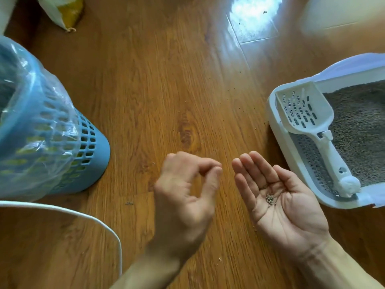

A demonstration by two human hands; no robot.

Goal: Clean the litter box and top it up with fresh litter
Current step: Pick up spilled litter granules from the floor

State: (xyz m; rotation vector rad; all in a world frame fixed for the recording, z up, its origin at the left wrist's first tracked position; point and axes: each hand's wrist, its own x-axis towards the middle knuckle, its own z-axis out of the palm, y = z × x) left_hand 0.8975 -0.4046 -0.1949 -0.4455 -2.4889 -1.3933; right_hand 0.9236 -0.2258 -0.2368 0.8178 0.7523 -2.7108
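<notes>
A white litter box [276, 130] stands at the right, filled with grey litter [358, 126]. A white slotted scoop [306, 113] lies on the box's near grated ledge. My right hand [285, 205] is held flat, palm up, just left of the box, with a few litter grains [270, 198] in the palm. My left hand [185, 195] hovers beside it, blurred. Its thumb and forefinger tips are pressed together close to my right fingertips, and I cannot make out anything between them.
A blue slotted bin [91, 147] lined with a clear plastic bag stands at the left. A white cable [83, 215] curves over the wood floor near it. A yellow-and-white bag [66, 11] lies at the top left. Stray grains [235, 88] dot the floor by the box.
</notes>
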